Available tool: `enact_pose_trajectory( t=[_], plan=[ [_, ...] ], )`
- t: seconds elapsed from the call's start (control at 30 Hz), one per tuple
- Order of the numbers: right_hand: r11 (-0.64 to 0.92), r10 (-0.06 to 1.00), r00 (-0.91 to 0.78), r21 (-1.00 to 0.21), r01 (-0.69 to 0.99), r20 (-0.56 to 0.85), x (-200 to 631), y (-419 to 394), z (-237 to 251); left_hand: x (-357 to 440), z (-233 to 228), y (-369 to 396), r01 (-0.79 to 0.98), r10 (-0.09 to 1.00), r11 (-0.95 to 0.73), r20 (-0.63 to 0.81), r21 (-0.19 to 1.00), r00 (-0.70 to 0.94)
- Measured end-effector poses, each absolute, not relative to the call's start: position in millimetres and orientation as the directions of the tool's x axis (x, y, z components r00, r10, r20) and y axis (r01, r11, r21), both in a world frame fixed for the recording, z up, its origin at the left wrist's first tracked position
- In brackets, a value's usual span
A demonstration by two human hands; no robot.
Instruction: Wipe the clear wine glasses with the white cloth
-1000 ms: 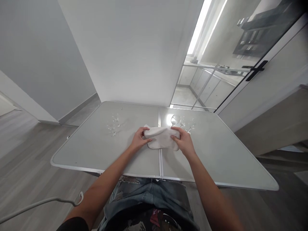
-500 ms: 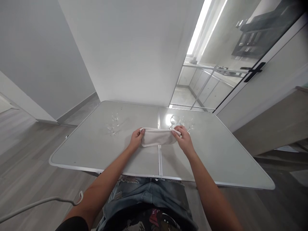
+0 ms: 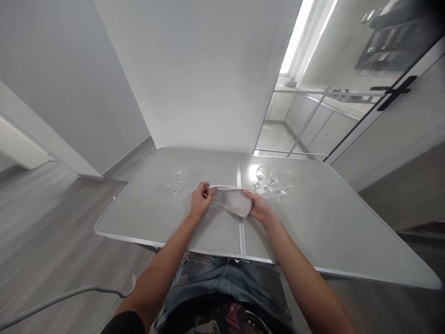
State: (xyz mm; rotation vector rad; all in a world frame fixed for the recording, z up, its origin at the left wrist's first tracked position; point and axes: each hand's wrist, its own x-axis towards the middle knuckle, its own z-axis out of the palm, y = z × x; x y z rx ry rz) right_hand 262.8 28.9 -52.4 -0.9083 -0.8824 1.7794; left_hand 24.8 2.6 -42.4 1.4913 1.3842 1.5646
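Now cloth (image 3: 231,200) seemingly more bunched.

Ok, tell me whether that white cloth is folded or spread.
Folded: the white cloth is a narrow doubled band held between left hand and right hand.

Home: folding table (image 3: 146,218), wine glasses (image 3: 271,181), kitchen door (image 3: 333,116).

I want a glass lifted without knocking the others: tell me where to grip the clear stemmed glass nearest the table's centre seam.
Probably the stem of the clear stemmed glass, approached from its left, seam side: it stands upright, two more clear glasses crowd its right, and the white cloth sits in front.
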Motion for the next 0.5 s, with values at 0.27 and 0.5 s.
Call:
enact_pose_trajectory(
  t=[0.27, 0.5],
  plan=[
    [-0.382, 0.923, -0.148, -0.807, -0.451, -0.354, 260, 36, -75, -42, -45, -35, 0.59, 0.665, -0.151, 0.523, 0.793, -0.533],
    [-0.392, 0.92, -0.187, -0.767, -0.508, -0.346, 257, 29, -64, -89, -62, -4, 0.55, 0.658, 0.022, 0.402, 0.835, -0.636]
  ],
)
